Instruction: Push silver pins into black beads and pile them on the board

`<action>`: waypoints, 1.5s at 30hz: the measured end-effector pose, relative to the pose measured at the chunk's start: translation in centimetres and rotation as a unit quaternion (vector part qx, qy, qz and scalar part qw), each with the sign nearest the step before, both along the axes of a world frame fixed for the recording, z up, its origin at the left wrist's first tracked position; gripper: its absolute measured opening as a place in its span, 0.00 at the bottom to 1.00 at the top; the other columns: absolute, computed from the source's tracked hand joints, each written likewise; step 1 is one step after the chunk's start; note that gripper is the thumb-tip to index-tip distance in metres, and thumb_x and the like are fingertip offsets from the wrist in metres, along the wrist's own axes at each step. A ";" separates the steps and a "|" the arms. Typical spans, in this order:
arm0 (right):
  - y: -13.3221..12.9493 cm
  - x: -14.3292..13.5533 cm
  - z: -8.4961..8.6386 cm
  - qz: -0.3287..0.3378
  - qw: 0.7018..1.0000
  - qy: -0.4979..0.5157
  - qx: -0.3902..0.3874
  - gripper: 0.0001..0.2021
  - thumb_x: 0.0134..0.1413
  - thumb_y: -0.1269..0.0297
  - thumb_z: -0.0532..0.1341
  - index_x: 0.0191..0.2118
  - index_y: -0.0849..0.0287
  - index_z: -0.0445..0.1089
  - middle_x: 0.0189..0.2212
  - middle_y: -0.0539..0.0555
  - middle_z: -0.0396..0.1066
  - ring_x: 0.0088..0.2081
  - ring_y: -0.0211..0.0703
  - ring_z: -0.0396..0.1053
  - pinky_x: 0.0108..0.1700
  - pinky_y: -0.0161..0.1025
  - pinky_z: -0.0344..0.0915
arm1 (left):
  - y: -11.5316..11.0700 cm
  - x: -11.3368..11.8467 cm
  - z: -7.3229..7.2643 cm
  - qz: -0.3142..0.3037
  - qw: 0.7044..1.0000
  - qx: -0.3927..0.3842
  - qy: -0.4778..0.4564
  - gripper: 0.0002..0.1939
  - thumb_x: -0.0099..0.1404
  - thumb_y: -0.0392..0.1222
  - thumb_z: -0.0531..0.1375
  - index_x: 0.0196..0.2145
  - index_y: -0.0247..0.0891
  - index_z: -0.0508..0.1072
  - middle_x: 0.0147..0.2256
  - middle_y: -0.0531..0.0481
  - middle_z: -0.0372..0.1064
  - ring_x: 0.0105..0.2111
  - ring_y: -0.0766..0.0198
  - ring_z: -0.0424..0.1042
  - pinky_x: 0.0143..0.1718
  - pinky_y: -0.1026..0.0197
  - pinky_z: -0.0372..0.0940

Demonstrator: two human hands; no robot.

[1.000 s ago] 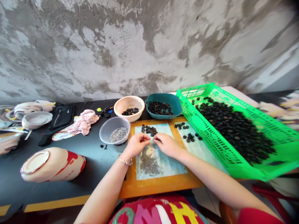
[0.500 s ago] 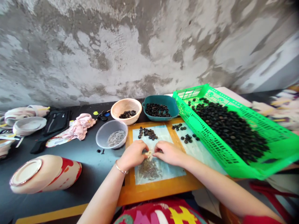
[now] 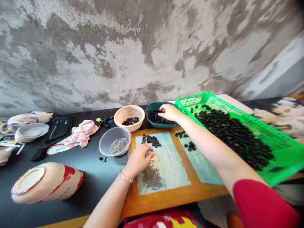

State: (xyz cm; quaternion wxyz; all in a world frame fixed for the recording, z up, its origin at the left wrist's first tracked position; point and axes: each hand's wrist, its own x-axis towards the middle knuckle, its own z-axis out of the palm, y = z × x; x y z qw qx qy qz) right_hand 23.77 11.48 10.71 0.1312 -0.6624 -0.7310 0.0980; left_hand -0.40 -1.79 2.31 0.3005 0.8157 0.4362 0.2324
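My left hand [image 3: 140, 158] is over the left edge of a pale blue sheet [image 3: 175, 171], its thumb and forefinger apart with nothing visible between them. Just below it on the sheet lies a pile of small thin metal pins [image 3: 153, 178]. A cluster of black round button-like discs [image 3: 151, 140] sits beyond the fingers. My right hand [image 3: 169, 112] reaches over a teal basin [image 3: 163, 125] of black discs [image 3: 154, 116]. Its thumb and fingers are parted, and nothing shows in them.
A green crate [image 3: 282, 155] heaped with black discs stands on the right. Left of the teal basin are a peach bowl [image 3: 129, 110] of discs and a clear bowl [image 3: 104, 145] of metal pins. A pink cloth [image 3: 84, 133] and a large cream-red container [image 3: 54, 182] are farther left.
My right hand has moved from beside the left hand, over the sheet, forward to the teal basin. My left hand stays over the sheet, its fingers now apart from the right hand.
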 end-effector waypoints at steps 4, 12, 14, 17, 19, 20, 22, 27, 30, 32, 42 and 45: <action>4.9 -0.6 -1.5 -0.005 0.990 -0.055 -0.129 0.47 0.34 0.47 0.75 0.62 0.58 0.64 0.58 0.66 0.64 0.55 0.63 0.66 0.53 0.48 0.65 | 0.4 0.4 -1.8 0.019 0.999 0.038 -0.033 0.04 0.65 0.37 0.60 0.38 0.38 0.74 0.41 0.45 0.72 0.45 0.56 0.72 0.52 0.52 0.66; 7.2 -2.5 -4.6 -0.040 0.972 -0.114 -0.201 0.42 0.49 0.50 0.69 0.67 0.52 0.53 0.65 0.63 0.52 0.61 0.66 0.58 0.56 0.60 0.63 | 1.4 0.4 -3.5 0.064 0.992 0.043 -0.100 0.05 0.64 0.35 0.59 0.37 0.36 0.75 0.43 0.43 0.71 0.40 0.61 0.74 0.46 0.55 0.71; 7.2 -2.7 -5.0 -0.050 0.971 -0.119 -0.202 0.31 0.59 0.53 0.63 0.65 0.55 0.56 0.63 0.62 0.55 0.59 0.59 0.61 0.56 0.60 0.64 | 1.4 0.4 -3.4 0.062 0.992 0.039 -0.103 0.05 0.64 0.35 0.59 0.38 0.36 0.75 0.44 0.43 0.70 0.39 0.62 0.74 0.46 0.55 0.71; 7.0 -2.9 -5.4 -0.047 0.970 -0.121 -0.204 0.22 0.64 0.57 0.60 0.60 0.58 0.62 0.59 0.60 0.62 0.55 0.54 0.66 0.55 0.57 0.66 | 1.2 0.5 -3.3 0.056 0.993 0.038 -0.094 0.05 0.64 0.36 0.59 0.38 0.37 0.75 0.44 0.43 0.70 0.40 0.61 0.74 0.48 0.53 0.71; 6.8 -2.9 -5.3 -0.027 0.972 -0.115 -0.205 0.20 0.64 0.58 0.61 0.58 0.59 0.64 0.56 0.59 0.65 0.53 0.51 0.68 0.53 0.54 0.68 | 1.1 0.5 -3.1 0.051 0.994 0.040 -0.090 0.05 0.65 0.36 0.59 0.38 0.37 0.75 0.44 0.43 0.71 0.41 0.60 0.74 0.48 0.53 0.71; 6.7 -2.9 -5.2 -0.015 0.973 -0.109 -0.203 0.19 0.64 0.58 0.61 0.57 0.59 0.65 0.55 0.59 0.66 0.51 0.50 0.69 0.52 0.53 0.69 | 1.1 0.5 -3.1 0.050 0.994 0.040 -0.090 0.05 0.65 0.36 0.59 0.38 0.37 0.75 0.44 0.43 0.71 0.41 0.60 0.74 0.49 0.53 0.70; 6.4 -2.7 -4.9 0.011 0.976 -0.094 -0.197 0.17 0.64 0.59 0.60 0.55 0.59 0.66 0.54 0.58 0.67 0.50 0.49 0.70 0.51 0.51 0.70 | 1.1 0.5 -2.9 0.049 0.994 0.041 -0.092 0.05 0.65 0.36 0.58 0.38 0.36 0.74 0.43 0.44 0.71 0.41 0.61 0.73 0.48 0.54 0.70; 6.0 -1.3 -4.1 0.028 0.981 -0.052 -0.185 0.14 0.64 0.59 0.60 0.52 0.60 0.69 0.50 0.57 0.69 0.47 0.46 0.71 0.48 0.48 0.71 | 1.5 0.4 -2.8 0.047 0.993 0.046 -0.101 0.05 0.65 0.36 0.58 0.36 0.37 0.74 0.39 0.45 0.72 0.40 0.61 0.73 0.44 0.56 0.71; 5.9 -0.1 -3.8 0.000 0.984 -0.027 -0.177 0.14 0.65 0.59 0.60 0.51 0.61 0.69 0.48 0.57 0.70 0.45 0.45 0.72 0.46 0.47 0.72 | 1.5 0.3 -2.8 0.044 0.993 0.050 -0.094 0.05 0.65 0.36 0.57 0.36 0.36 0.74 0.40 0.45 0.72 0.39 0.62 0.73 0.44 0.56 0.71; 5.8 0.8 -3.6 -0.018 0.984 -0.007 -0.175 0.15 0.65 0.58 0.60 0.52 0.61 0.68 0.47 0.57 0.70 0.43 0.44 0.72 0.44 0.46 0.73 | 1.5 0.3 -2.7 0.038 0.994 0.053 -0.085 0.05 0.66 0.36 0.57 0.36 0.36 0.74 0.40 0.45 0.72 0.40 0.61 0.73 0.46 0.56 0.70; 4.1 2.8 -2.9 -0.067 0.983 0.086 -0.151 0.13 0.64 0.59 0.60 0.49 0.62 0.69 0.43 0.55 0.71 0.39 0.41 0.72 0.41 0.43 0.73 | 1.7 0.3 -3.1 0.039 0.993 0.060 -0.090 0.06 0.65 0.37 0.57 0.36 0.36 0.75 0.40 0.44 0.72 0.39 0.61 0.74 0.45 0.56 0.72; 3.5 3.2 -1.2 -0.076 0.982 0.146 -0.096 0.12 0.64 0.60 0.60 0.48 0.62 0.68 0.35 0.52 0.71 0.30 0.36 0.70 0.30 0.35 0.70 | 1.8 0.3 -3.1 0.042 0.993 0.062 -0.093 0.06 0.65 0.37 0.58 0.36 0.37 0.75 0.40 0.45 0.72 0.38 0.61 0.74 0.42 0.57 0.72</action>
